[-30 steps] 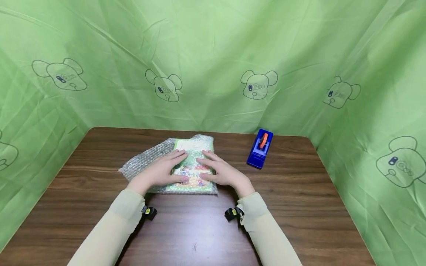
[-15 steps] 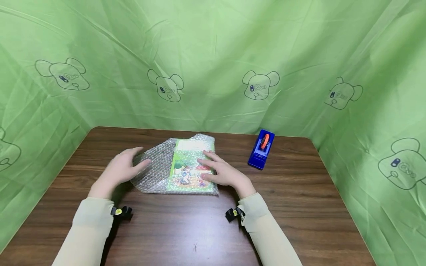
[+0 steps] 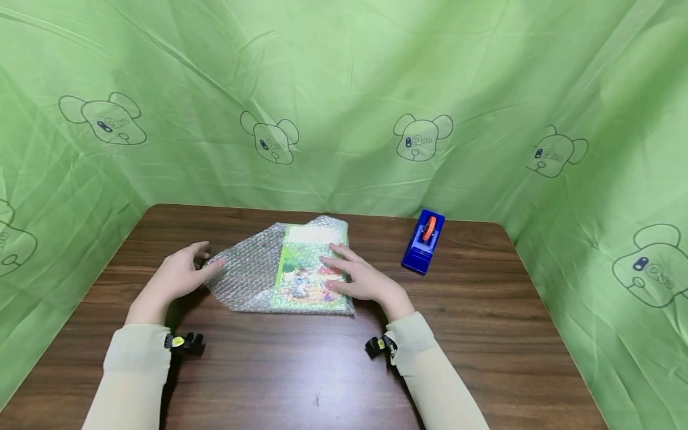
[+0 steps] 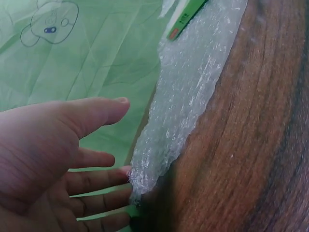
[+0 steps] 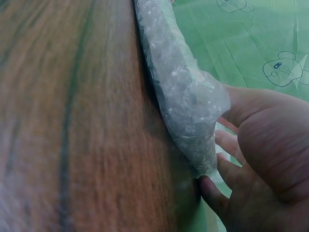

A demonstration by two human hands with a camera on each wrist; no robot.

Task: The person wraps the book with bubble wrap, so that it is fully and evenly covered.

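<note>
A colorful book point(image 3: 303, 263) with a green border lies flat in bubble wrap point(image 3: 249, 272) on the table. The wrap's free part stretches left and narrows to a point. My left hand point(image 3: 174, 273) is at that left end, thumb apart from the fingers. In the left wrist view its fingertips reach the edge of the bubble wrap point(image 4: 178, 106), and the thumb stands clear of it. My right hand point(image 3: 365, 279) rests on the right side of the wrapped book with its fingers spread. In the right wrist view the thumb is partly hidden behind the bubble wrap point(image 5: 183, 96).
A blue tape dispenser point(image 3: 423, 242) with an orange roll stands at the back right of the brown wooden table point(image 3: 473, 310). Green cloth point(image 3: 344, 107) with printed bear-like heads hangs behind and at both sides.
My left hand has come off the book and moved left to the wrap's pointed end. The wrap's left part now lies uncovered. My right hand has stayed on the book.
</note>
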